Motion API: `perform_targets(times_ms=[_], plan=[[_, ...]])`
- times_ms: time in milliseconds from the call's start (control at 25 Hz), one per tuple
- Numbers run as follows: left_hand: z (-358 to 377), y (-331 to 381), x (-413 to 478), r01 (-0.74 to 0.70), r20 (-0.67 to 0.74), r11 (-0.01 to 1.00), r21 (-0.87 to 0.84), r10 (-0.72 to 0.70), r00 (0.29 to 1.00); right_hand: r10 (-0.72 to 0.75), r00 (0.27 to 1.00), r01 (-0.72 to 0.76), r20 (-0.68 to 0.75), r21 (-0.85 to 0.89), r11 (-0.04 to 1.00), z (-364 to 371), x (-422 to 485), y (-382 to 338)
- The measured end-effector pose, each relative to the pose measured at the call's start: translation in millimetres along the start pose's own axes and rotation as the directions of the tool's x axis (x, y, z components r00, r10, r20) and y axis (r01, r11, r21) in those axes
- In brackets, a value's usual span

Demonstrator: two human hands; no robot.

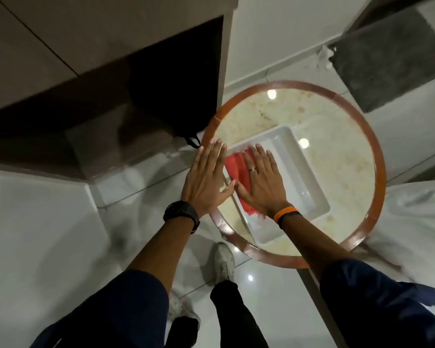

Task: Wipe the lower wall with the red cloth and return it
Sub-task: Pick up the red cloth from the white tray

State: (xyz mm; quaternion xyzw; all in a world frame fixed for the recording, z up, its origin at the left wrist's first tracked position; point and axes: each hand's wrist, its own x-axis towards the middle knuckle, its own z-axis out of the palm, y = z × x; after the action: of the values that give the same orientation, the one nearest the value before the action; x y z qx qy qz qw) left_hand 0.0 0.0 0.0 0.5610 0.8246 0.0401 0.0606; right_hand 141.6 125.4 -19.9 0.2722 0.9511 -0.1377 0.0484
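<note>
One red cloth lay in one white tray on one round table, pressed flat beneath right hand, left hand spread beside, fingers extended, nothing gripped, two wristbands noted.

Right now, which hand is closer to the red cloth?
The right hand. It lies flat on top of the red cloth, which sits in the white tray. The left hand is spread open just beside the cloth, at its left edge.

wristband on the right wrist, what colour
Orange, with a dark band beside it; the wristband shows in the head view.
</note>
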Motion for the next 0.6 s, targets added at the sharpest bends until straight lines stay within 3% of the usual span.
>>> perform_targets(times_ms=[160,280,600], plan=[[47.2,10.1,-4.2,0.031,0.128,1.000,-0.001,-0.031,0.991,-0.004,0.996,0.008,0.093,-0.044,0.999,45.9,-8.8,17.0],[67.9,14.7,-4.0,0.045,0.118,0.999,0.028,-0.048,0.992,-0.006,0.994,0.010,0.109,-0.035,0.999,65.8,-8.3,27.3],[80.4,15.0,-2.6,0.057,0.075,0.996,0.062,-0.062,0.995,0.010,0.985,0.002,-0.172,0.068,0.998,72.4,6.9,26.3]])
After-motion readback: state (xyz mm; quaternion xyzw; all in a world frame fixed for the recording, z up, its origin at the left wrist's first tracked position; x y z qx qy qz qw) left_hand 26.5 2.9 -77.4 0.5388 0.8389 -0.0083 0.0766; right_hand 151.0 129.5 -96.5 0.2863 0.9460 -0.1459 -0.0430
